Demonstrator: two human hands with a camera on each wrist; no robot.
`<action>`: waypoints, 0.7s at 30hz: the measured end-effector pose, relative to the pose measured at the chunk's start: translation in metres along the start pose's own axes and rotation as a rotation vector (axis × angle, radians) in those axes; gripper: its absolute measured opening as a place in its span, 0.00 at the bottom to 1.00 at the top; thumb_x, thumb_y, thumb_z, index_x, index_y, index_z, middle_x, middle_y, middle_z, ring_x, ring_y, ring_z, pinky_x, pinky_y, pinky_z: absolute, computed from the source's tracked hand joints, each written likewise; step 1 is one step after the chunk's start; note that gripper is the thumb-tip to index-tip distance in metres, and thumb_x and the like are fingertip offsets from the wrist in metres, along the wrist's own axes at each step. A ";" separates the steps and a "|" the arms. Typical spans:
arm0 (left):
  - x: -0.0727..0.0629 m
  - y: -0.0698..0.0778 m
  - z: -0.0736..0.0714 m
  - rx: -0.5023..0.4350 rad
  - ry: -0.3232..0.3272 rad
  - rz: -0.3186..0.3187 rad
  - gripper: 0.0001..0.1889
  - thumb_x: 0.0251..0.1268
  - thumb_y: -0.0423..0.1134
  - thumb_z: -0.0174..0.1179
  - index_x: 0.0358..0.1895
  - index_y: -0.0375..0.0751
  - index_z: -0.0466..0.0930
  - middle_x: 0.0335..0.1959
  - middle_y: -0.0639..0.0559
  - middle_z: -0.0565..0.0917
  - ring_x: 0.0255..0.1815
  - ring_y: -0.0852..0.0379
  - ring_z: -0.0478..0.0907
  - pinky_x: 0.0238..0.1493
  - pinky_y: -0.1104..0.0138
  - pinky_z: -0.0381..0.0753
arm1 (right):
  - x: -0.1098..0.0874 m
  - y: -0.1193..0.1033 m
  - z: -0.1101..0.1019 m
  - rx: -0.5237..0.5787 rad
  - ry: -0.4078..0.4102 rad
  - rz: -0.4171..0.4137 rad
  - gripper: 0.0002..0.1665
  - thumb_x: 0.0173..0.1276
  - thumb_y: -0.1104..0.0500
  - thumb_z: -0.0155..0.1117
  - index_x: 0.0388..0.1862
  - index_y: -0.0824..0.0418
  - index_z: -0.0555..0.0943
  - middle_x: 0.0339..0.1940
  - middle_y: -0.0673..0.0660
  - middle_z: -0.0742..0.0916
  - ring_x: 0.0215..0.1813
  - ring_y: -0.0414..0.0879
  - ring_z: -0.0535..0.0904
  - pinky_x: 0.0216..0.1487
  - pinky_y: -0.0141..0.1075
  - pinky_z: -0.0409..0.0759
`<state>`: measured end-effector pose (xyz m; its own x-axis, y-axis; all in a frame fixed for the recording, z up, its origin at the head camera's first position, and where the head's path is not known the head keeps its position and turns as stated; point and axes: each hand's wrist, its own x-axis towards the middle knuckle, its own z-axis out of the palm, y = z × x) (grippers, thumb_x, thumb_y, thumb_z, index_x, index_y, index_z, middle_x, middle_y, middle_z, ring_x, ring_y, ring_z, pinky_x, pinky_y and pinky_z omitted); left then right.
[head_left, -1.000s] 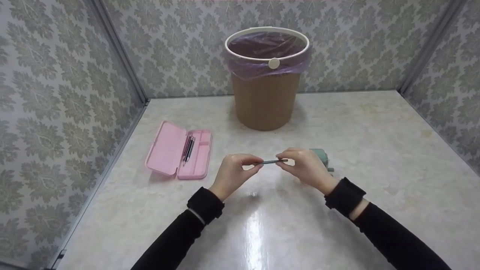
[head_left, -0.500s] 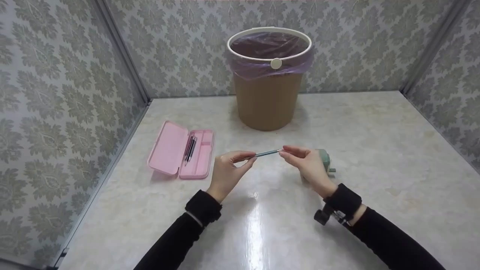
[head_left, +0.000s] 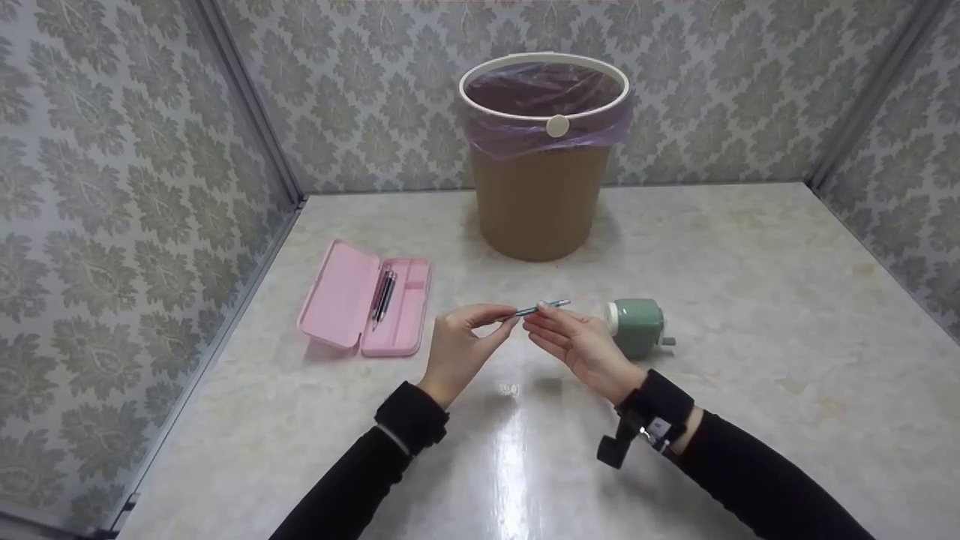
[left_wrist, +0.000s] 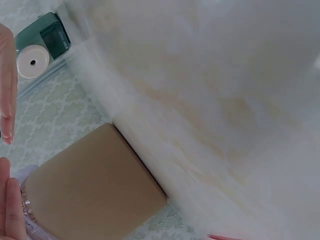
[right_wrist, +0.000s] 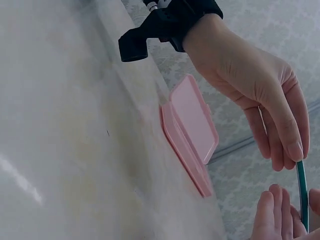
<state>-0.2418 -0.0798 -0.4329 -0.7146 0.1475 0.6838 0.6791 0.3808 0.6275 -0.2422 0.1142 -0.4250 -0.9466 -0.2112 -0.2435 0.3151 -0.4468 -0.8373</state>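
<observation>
Glossy marbled tabletop lies below; your left hand pinches a slim teal pencil, long axis crosswise, pale end rightward. Your right hand touches it; whether pinching, you can't tell.

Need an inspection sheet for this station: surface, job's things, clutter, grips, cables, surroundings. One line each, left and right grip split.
Surface: pale marbled tabletop, shiny at the front middle.
Job's things: teal pencil held above the tabletop; green sharpener to its right, with crank; pink case open at left, dark pencils inside.
Clutter: brown bin with purple liner, upright at the back.
Left grip: left hand pinches the teal pencil.
Right grip: right hand at the teal pencil, fingers extended; whether it pinches is unclear.
Cables: nothing seen.
Surroundings: patterned panels at left, back and right; grey frame in the back corners.
</observation>
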 end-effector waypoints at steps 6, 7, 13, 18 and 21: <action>-0.004 -0.002 -0.005 0.012 -0.011 0.005 0.07 0.59 0.30 0.72 0.42 0.35 0.91 0.38 0.44 0.93 0.40 0.52 0.92 0.46 0.69 0.88 | 0.001 0.001 0.010 0.021 0.019 -0.014 0.13 0.79 0.63 0.56 0.35 0.57 0.85 0.35 0.52 0.92 0.43 0.41 0.91 0.56 0.35 0.86; -0.005 -0.002 -0.006 0.016 -0.016 0.003 0.08 0.59 0.30 0.72 0.42 0.35 0.91 0.38 0.44 0.93 0.40 0.52 0.92 0.46 0.69 0.88 | 0.002 0.001 0.010 0.014 0.020 -0.018 0.13 0.79 0.63 0.56 0.35 0.57 0.85 0.35 0.51 0.92 0.43 0.41 0.90 0.56 0.35 0.86; -0.008 -0.001 -0.014 0.032 -0.055 -0.030 0.09 0.59 0.34 0.74 0.42 0.35 0.91 0.39 0.45 0.93 0.41 0.52 0.92 0.47 0.67 0.88 | 0.009 -0.001 0.014 -0.048 0.008 -0.037 0.07 0.77 0.64 0.59 0.40 0.61 0.85 0.35 0.51 0.92 0.42 0.40 0.91 0.54 0.33 0.87; -0.005 0.000 -0.032 0.052 -0.072 -0.100 0.12 0.60 0.38 0.74 0.43 0.35 0.91 0.39 0.44 0.93 0.42 0.52 0.92 0.48 0.61 0.89 | 0.015 -0.006 0.021 -0.143 -0.015 -0.052 0.10 0.75 0.63 0.63 0.49 0.68 0.83 0.34 0.51 0.92 0.40 0.40 0.91 0.52 0.33 0.87; -0.002 -0.002 -0.049 0.087 -0.062 -0.154 0.11 0.61 0.39 0.73 0.43 0.36 0.91 0.39 0.45 0.93 0.42 0.52 0.92 0.48 0.60 0.89 | 0.023 -0.009 0.026 -0.248 -0.038 -0.061 0.16 0.73 0.63 0.65 0.54 0.72 0.81 0.34 0.51 0.92 0.40 0.40 0.91 0.52 0.33 0.88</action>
<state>-0.2341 -0.1255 -0.4172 -0.8195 0.1363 0.5566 0.5460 0.4805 0.6863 -0.2649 0.0907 -0.4106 -0.9587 -0.2250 -0.1738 0.2263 -0.2338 -0.9456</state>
